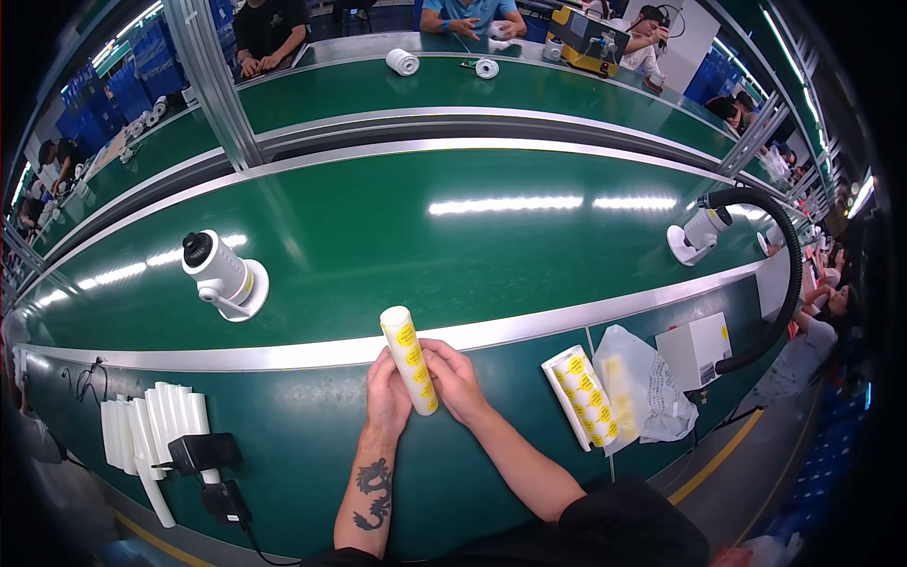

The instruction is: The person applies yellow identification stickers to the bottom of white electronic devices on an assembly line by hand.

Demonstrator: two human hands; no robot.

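Note:
Both my hands are closed around a white roll of round yellow stickers (pixel 408 354), held over the near green work surface with its open end tilted away from me. My left hand (pixel 385 395) wraps its left side, and my right hand (pixel 455 380) grips it from the right. My fingers behind the roll are partly hidden. To the right lies a partly unrolled sheet of the same yellow stickers (pixel 584 397), beside a crumpled clear plastic bag (pixel 631 378). White rolled sheets (pixel 146 425) are bunched on the left.
Black power adapters (pixel 203 454) rest by the white rolls. A white camera-like device (pixel 225 279) stands on the green conveyor belt (pixel 416 246), another device (pixel 699 234) at right. A black flexible hose (pixel 792 283) arches over a white box (pixel 697 350). People sit across the line.

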